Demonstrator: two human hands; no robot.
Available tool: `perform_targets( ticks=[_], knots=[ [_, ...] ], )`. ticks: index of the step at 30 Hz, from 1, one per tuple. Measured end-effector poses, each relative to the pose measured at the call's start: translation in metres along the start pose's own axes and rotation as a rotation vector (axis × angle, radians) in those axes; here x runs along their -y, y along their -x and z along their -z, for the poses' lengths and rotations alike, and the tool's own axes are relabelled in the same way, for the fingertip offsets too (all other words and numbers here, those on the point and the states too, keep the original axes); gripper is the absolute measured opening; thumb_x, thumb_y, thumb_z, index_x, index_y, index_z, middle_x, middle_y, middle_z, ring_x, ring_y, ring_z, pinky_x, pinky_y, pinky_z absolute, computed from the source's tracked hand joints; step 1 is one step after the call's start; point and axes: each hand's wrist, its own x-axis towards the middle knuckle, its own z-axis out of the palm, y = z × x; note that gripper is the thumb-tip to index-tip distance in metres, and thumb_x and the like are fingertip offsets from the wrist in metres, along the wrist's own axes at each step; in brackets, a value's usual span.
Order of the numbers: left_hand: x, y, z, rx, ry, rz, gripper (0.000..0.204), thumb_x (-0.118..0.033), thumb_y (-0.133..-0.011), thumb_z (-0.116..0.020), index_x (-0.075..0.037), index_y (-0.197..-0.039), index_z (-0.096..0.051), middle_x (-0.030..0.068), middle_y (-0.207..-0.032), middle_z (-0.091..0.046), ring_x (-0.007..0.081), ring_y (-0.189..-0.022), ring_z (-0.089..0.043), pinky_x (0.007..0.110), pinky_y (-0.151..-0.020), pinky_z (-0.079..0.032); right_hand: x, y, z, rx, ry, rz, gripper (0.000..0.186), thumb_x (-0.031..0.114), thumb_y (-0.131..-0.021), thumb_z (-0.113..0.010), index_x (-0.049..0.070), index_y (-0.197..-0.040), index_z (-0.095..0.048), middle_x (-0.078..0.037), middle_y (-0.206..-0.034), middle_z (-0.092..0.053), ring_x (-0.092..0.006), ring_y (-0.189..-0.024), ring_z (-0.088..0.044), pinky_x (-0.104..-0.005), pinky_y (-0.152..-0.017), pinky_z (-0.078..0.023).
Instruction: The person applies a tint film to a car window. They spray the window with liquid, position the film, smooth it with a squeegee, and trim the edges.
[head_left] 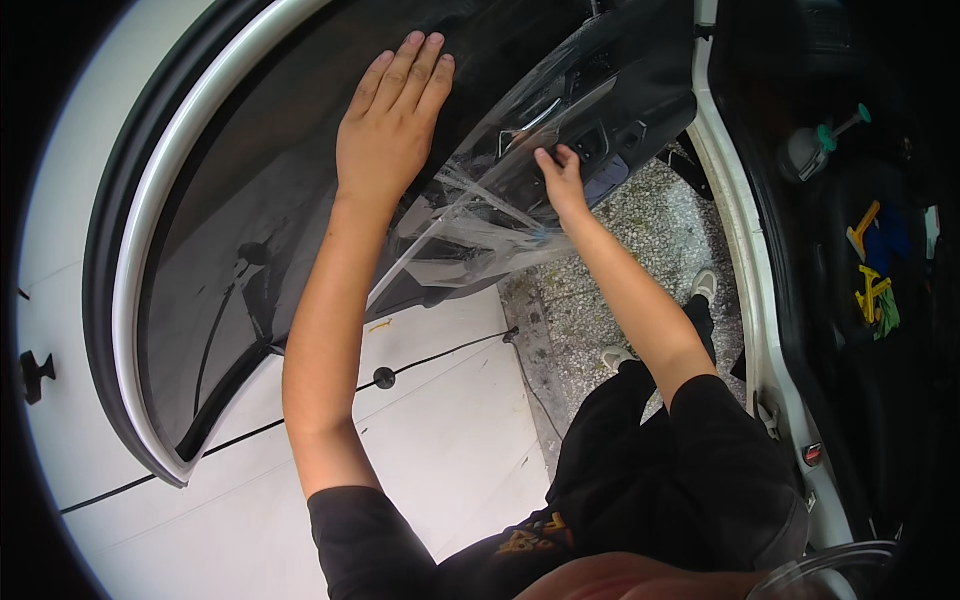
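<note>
Flat, with its fingers straight and near together, the left hand (385, 150) is lying palm-down against the dark window glass (270, 200) of a car door (125, 280); it is grasping nothing and only seems to be pressing. Meanwhile, the right hand (563, 178) is bending its thumb and fingers toward each other, leaving a small gap between the tips, at the clear plastic sheet (470, 230). Whether these tips are pinching the sheet or merely touching it, one cannot tell.

The sheet is covering part of the door panel (640, 75), beside the glass, and it is wrinkling in loose folds between the two forearms. Beyond the panel, a speckled floor (670, 240) is showing.

Judging from this, the step in hand is probably one of arranging the loose sheet while the left palm is steadying or smoothing at the glass. If so, the next move is calling for a sure fingertip hold on the sheet, and for light, even pressure from the left palm.

Well apart from both hands, inside the dark car interior at the right, a spray bottle with a green head (803, 152) and some yellow tools (874, 292) are lying.
</note>
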Motion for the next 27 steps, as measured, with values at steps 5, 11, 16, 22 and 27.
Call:
perform_targets(
  ticks=[5, 11, 16, 22, 27],
  knots=[
    [0.006, -0.005, 0.028, 0.183, 0.000, -0.074, 0.030, -0.015, -0.081, -0.051, -0.012, -0.111, -0.057, 0.0072, -0.136, -0.045, 0.0214, -0.128, -0.039, 0.036, -0.106, -0.029, 0.020, 0.020, -0.009, 0.141, -0.183, -0.211, 0.056, 0.044, -0.088, -0.056, 0.005, -0.124, -0.039, -0.010, -0.114, -0.055, -0.0195, -0.103, -0.052, -0.0327, -0.092, -0.037],
    [0.007, -0.005, 0.031, 0.121, 0.049, -0.085, 0.026, -0.014, -0.079, -0.051, -0.007, -0.103, -0.057, 0.0101, -0.132, -0.048, 0.0223, -0.127, -0.041, 0.036, -0.106, -0.029, -0.014, 0.013, -0.014, -0.034, -0.019, 0.076, 0.050, 0.038, -0.083, -0.065, -0.003, -0.106, -0.049, -0.011, -0.095, -0.059, -0.0168, -0.085, -0.056, -0.0283, -0.077, -0.046],
    [0.003, -0.011, 0.029, 0.094, 0.095, -0.071, 0.025, -0.015, -0.079, -0.054, -0.007, -0.102, -0.057, 0.0101, -0.131, -0.050, 0.0228, -0.125, -0.042, 0.036, -0.106, -0.030, -0.050, 0.004, -0.004, 0.178, 0.263, -0.101, 0.080, 0.062, -0.080, -0.056, -0.003, -0.125, -0.044, -0.013, -0.107, -0.064, -0.0220, -0.106, -0.058, -0.0320, -0.093, -0.039],
    [0.011, -0.001, 0.027, 0.098, 0.037, -0.082, 0.024, -0.016, -0.082, -0.049, -0.008, -0.103, -0.057, 0.0089, -0.132, -0.049, 0.0209, -0.127, -0.041, 0.035, -0.106, -0.029, -0.013, 0.005, 0.001, 0.288, 0.026, 0.045, 0.036, 0.036, -0.084, -0.064, 0.001, -0.090, -0.060, 0.002, -0.072, -0.059, -0.0056, -0.068, -0.052, -0.0208, -0.064, -0.040],
    [0.004, 0.001, 0.024, 0.176, -0.007, -0.062, 0.024, -0.016, -0.083, -0.047, -0.008, -0.103, -0.057, 0.0067, -0.135, -0.046, 0.0197, -0.130, -0.037, 0.035, -0.108, -0.025, -0.011, 0.004, 0.033, 0.224, -0.032, 0.223, 0.025, 0.023, -0.087, -0.063, 0.000, -0.079, -0.059, 0.001, -0.066, -0.058, -0.0048, -0.062, -0.049, -0.0222, -0.058, -0.039]
  ],
)
